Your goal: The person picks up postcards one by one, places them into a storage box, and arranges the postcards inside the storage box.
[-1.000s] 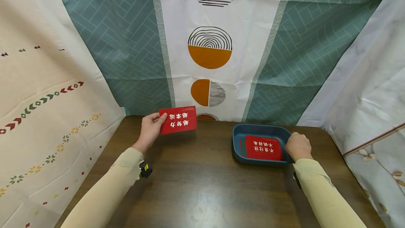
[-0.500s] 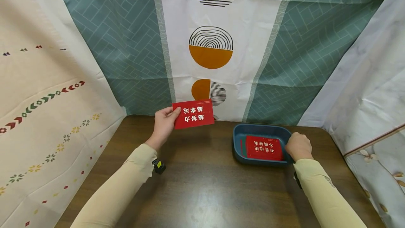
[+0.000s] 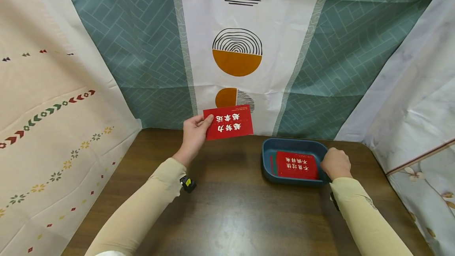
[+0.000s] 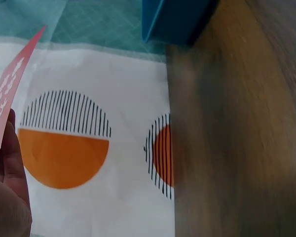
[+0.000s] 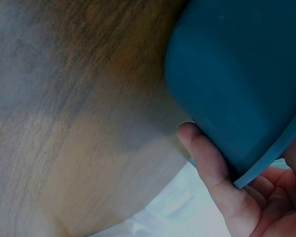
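A red card (image 3: 229, 122) with white characters is pinched at its left edge by my left hand (image 3: 194, 134), thumb on the printed face. It is held in the air above the back of the table, and the left wrist view shows the same card (image 4: 10, 89) edge-on. My right hand (image 3: 335, 164) grips the right rim of a blue tray (image 3: 295, 142); in the right wrist view, the thumb (image 5: 207, 160) lies along the outer wall. Inside the tray lies another red card (image 3: 296, 165) with white characters, with a sliver of red and green at its left.
The tray stands on a dark brown wooden table (image 3: 227, 208), near its back right. A patterned cloth (image 3: 149, 50) hangs behind the table, and further cloths (image 3: 53, 129) hang at both sides.
My left hand has moved right and slightly up with the red card, toward the tray. The right hand and tray have stayed in place.
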Available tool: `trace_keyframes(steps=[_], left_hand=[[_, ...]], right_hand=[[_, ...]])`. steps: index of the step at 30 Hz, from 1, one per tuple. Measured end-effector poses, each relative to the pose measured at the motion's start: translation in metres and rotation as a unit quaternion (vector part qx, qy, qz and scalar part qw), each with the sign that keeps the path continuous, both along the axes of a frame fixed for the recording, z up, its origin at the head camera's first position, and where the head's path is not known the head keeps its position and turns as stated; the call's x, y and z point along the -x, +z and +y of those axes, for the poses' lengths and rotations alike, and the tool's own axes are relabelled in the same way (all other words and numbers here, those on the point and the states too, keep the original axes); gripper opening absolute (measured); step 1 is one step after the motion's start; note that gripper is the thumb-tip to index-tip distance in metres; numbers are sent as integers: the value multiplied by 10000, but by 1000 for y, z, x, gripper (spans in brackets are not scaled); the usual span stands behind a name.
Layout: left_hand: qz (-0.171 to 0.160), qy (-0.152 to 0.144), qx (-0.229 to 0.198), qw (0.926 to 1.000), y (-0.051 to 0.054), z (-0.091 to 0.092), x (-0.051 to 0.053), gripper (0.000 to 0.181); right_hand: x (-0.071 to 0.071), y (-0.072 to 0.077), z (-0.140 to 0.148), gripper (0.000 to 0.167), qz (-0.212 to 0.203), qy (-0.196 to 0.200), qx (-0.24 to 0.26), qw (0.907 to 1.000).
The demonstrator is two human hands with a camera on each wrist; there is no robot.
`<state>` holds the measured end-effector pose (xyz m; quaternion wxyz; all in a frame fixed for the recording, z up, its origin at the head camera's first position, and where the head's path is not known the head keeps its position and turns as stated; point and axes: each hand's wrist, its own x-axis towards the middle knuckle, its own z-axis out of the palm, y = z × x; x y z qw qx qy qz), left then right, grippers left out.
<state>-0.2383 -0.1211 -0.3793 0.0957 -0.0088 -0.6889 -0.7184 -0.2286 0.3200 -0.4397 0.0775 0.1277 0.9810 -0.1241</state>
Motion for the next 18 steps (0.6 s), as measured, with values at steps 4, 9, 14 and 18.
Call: trace_keyframes(steps=[4, 9, 14, 18], left_hand=[[-25, -150, -109, 9998, 14, 11, -5, 38], [95, -176, -54, 9998, 19, 25, -4, 37], [253, -113, -117, 9995, 17, 37, 4, 39], [373, -124, -156, 9991, 20, 48, 4, 39]], right_hand=[[-1, 0, 0, 39, -11, -14, 6, 10000], [-3, -2, 0, 38, 31, 12, 8, 10000], [-3, -2, 0, 37, 45, 5, 3, 10000], [-3, -1, -1, 37, 45, 3, -3, 10000]])
